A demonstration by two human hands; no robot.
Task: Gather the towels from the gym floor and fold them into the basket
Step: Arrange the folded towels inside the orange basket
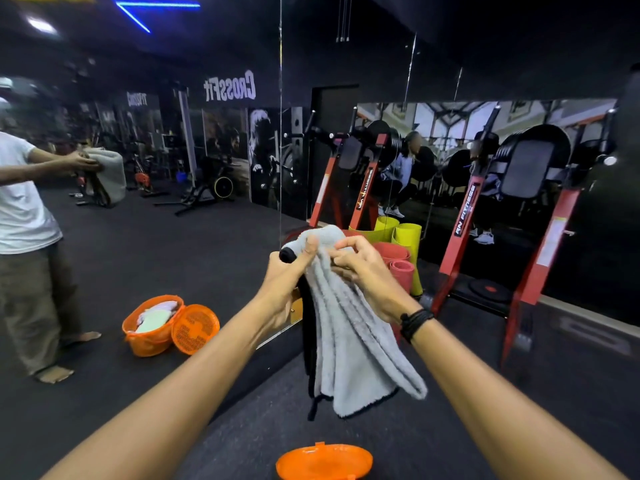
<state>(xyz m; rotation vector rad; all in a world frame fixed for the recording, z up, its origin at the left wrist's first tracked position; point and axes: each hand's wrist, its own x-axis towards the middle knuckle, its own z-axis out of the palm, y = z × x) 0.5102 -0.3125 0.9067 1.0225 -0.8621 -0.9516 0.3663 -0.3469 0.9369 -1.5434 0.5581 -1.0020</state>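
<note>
In a mirrored gym, you hold a grey towel [349, 327] up at chest height, its long axis hanging straight down from your hands. Your left hand [289, 271] grips the bunched top edge, along with a dark towel [308, 327] hanging behind; your right hand [360, 268] pinches the same edge just beside it. The orange basket [323, 460] sits on the floor directly below, nearer you than the towel's free end, so folding likely comes before lowering.

Dark gym floor [173, 258], mirrored wall [207, 140], blue ceiling light [156, 5].
</note>
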